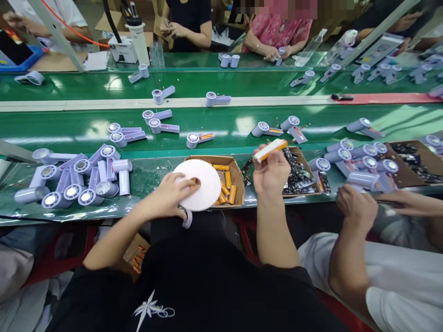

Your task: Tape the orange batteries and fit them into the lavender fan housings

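Note:
My left hand [171,196] grips a wide white roll of tape [204,191] by its core, over a cardboard box [238,184]. A loose end of the tape curls down below my fingers. Orange battery cells [227,179] lie in that box, partly covered by the roll. To the right, my right hand [272,173] is raised with its fingers closed around an orange battery [273,150] that has a white strip along its upper side. Behind that wrist sits a second box of black circuit boards [299,173].
Lilac handheld fan bodies [72,177] are heaped at the left, and more [367,159] at the right. Several others lie along the green conveyor [235,127]. A co-worker's hand [356,203] is close on my right. People work across the line.

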Demonstrator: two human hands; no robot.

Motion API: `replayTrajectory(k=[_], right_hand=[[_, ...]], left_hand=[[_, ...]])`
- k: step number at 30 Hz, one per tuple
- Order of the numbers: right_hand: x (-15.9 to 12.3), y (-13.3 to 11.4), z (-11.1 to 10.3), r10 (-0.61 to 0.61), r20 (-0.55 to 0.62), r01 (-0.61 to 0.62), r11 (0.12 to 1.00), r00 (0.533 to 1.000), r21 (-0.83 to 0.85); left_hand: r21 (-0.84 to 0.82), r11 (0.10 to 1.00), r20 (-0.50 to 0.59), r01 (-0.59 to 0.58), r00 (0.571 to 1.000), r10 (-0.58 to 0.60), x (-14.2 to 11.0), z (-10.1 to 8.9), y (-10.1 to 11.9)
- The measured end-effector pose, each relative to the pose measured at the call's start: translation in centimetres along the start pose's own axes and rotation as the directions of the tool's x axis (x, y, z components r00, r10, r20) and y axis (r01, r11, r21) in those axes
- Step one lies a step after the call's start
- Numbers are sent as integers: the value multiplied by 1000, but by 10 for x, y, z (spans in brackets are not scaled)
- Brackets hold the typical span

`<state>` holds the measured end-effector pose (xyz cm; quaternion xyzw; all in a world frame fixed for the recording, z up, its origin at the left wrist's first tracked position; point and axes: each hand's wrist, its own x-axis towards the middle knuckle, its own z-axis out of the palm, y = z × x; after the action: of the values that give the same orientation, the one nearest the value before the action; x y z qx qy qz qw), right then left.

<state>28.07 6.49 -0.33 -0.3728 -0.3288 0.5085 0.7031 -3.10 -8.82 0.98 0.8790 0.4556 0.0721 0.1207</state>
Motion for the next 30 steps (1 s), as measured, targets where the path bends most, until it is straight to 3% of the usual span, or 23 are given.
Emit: replayTrajectory(k=[2,4,6,7,8,11,14,19,24,27,30], right_hand=[[-21,-2,-8,106,129,-96,992,986,-81],[-47,-1,-17,190,194,-161,975,962,-156],[-66,0,-26,224,210,-182,962,952,-203],[-72,0,-30,230,210,-184,959,950,-216],[-74,-1,-34,234,209,-186,957,950,-225],[-74,-6,-45,236,189,-191,955,953,-228],[-71,-12,-59,246,168,-204,951,955,-232],[-64,-14,-68,270,238,-191,932,933,-309],[-54,-4,-23,364,351,-240,906,863,-349],[-51,3,14,372,430,-241,913,822,-329],[-54,8,37,399,487,-255,906,777,-337]], left_hand=[[-122,992,63,-12,998,20,41,-16,-57],[-112,970,-32,218,974,-222,83,-27,-116],[-7,881,-232,474,856,-462,116,-33,-167],[43,838,-291,544,809,-511,129,-33,-188],[96,812,-309,576,792,-526,138,-33,-206],[206,831,-200,516,854,-480,150,-34,-240],[229,878,-111,420,907,-405,144,-35,-253],[248,925,-8,289,955,-297,116,-34,-252],[232,953,147,194,962,-232,96,-25,-244],[228,955,161,188,960,-227,90,-16,-239],[220,958,128,183,968,-215,84,-7,-236]])
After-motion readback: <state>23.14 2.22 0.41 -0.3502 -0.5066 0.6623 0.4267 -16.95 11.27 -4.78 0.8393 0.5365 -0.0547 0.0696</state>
